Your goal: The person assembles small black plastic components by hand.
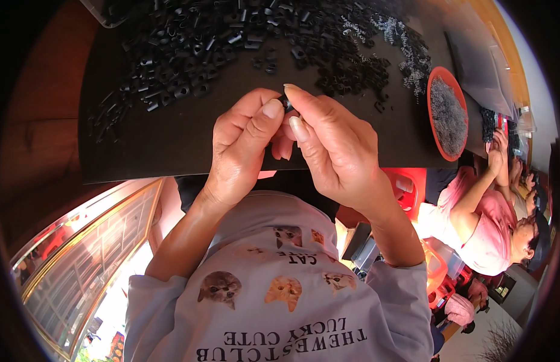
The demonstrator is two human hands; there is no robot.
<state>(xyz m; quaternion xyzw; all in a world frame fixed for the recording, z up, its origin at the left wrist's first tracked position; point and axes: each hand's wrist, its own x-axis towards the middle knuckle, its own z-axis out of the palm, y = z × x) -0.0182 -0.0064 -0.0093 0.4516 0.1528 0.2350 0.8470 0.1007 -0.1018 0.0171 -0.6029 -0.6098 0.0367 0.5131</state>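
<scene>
Forearms [182, 238] angled inward. Left hand [244, 136] curled, thumb [260, 123] pressed toward index [251, 98]. Right hand [346, 148] pinching, right index [313, 107] stretched above right thumb [314, 148]; remaining fingers partly hidden, perhaps curled.

Head-worn fisheye looks down, close above left hand [241, 136] and right hand [340, 145].

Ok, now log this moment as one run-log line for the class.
left hand: holding small black part | right hand: touching it | table: loose black pieces | orange bowl: grey wiry bits
</scene>
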